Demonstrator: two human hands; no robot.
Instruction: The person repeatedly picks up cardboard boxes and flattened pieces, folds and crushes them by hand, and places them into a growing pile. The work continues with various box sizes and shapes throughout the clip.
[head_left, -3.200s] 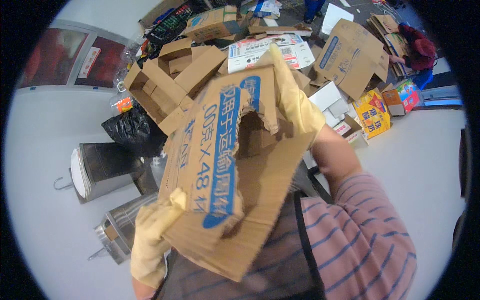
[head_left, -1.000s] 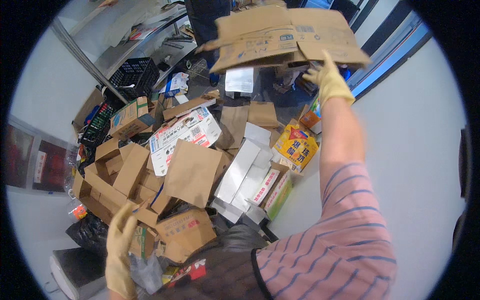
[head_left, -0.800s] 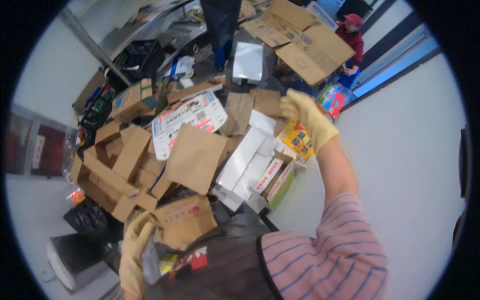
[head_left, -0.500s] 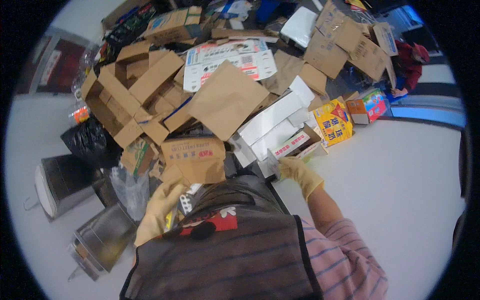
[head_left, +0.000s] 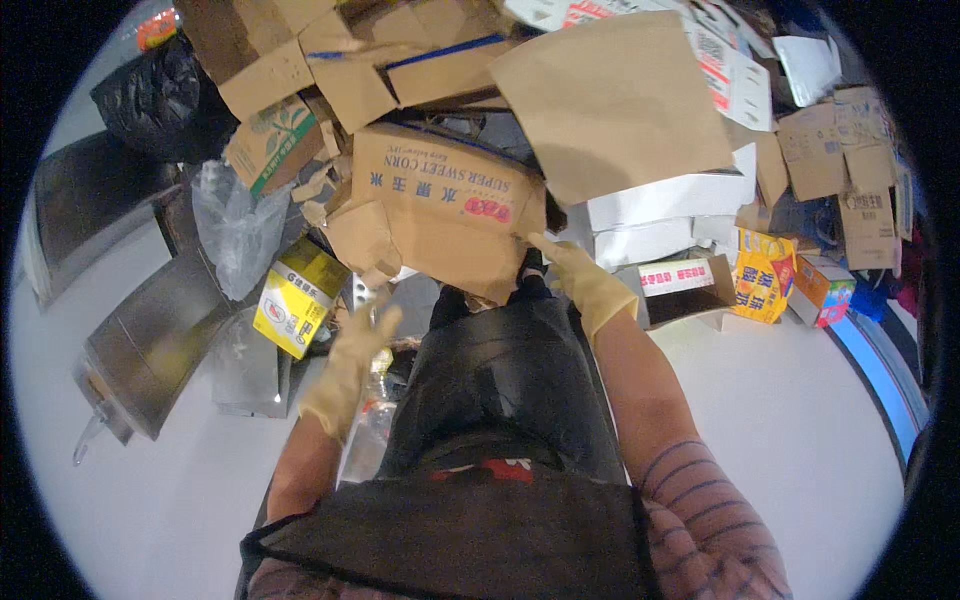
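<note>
A brown cardboard carton with blue and red print lies flattened in front of my legs, one torn flap at its left. My right hand, in a pale yellow rubber glove, reaches to the carton's right edge with fingers stretched out; whether they touch it I cannot tell. My left hand, gloved alike, is open and holds nothing, just below the torn flap. Beside it stands a yellow and white box. Right of my right hand lies an open white box with a red-printed side.
A large plain cardboard sheet lies on the heap ahead. White cartons and a yellow printed box are at the right. At the left are a black plastic bag, a clear plastic bag and a metal bin. A clear bottle lies below my left hand.
My right hand has left the open white box and moved to the printed carton's right edge. My left hand's fingers have spread. The view has shifted, showing more of my legs.
</note>
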